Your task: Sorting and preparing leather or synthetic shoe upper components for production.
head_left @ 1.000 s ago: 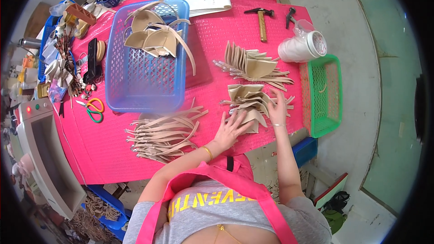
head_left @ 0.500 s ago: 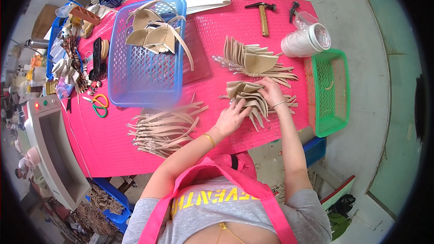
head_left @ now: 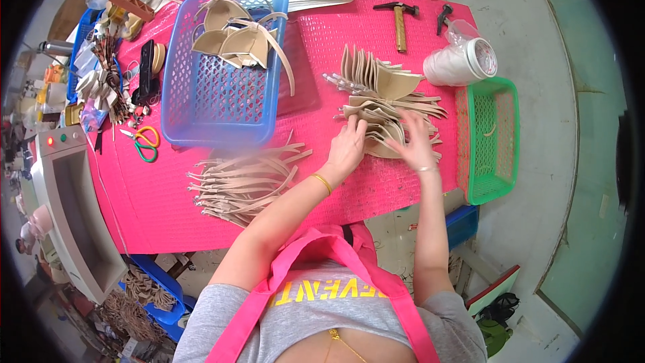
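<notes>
A nearer stack of beige leather-like curved pieces with straps [head_left: 373, 111] lies on the pink table in front of me. My left hand [head_left: 347, 149] is at its left side, fingers bent over the edges of the pieces and gripping them. Over the right end of the same stack, my right hand [head_left: 418, 145] has its fingers spread, slightly blurred, with nothing seen held in it. Just beyond sits a second stack of similar beige pieces [head_left: 395, 85], fanned upright. Loose beige straps with metal ends [head_left: 242, 181] lie in a bundle to the left of my left hand.
A blue basket [head_left: 173, 87] with several beige pieces stands left of centre. Scissors [head_left: 146, 144] lie beyond the straps. On the right are a green basket [head_left: 463, 141], a white plastic-wrapped tub [head_left: 453, 67] and two hammers [head_left: 401, 30]. A grey machine [head_left: 70, 215] borders the left.
The nearer stack has shifted away from me, up against the far stack. My right hand has loosened from the pieces and spread its fingers. My left hand has moved farther forward.
</notes>
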Demonstrator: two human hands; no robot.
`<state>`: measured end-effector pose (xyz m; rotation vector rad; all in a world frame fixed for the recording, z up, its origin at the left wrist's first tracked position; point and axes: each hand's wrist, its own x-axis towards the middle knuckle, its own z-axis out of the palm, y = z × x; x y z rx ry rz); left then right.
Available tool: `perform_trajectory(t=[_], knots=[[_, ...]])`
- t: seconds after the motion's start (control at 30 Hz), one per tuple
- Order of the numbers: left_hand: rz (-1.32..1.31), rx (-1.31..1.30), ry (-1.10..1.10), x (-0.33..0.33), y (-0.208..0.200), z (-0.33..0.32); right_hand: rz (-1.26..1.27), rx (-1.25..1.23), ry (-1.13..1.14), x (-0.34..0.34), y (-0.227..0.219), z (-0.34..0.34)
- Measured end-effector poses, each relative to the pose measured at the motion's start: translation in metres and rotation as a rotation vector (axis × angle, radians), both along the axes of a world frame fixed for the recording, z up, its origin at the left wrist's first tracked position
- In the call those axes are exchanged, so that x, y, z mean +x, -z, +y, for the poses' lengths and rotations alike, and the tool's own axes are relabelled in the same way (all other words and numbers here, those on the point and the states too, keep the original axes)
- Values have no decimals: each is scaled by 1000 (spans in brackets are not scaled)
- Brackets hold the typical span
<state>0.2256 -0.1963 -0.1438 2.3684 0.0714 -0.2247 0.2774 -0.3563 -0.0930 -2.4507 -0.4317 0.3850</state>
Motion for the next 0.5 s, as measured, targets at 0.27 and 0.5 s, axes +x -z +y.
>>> perform_trajectory(t=[0.27,0.5], knots=[[-295,-198,-63,-78,-33,33,-155,-132,42,-28,-2,13],[-146,-547,-186,-123,-67,113,115,469,-76,18,-78,123]])
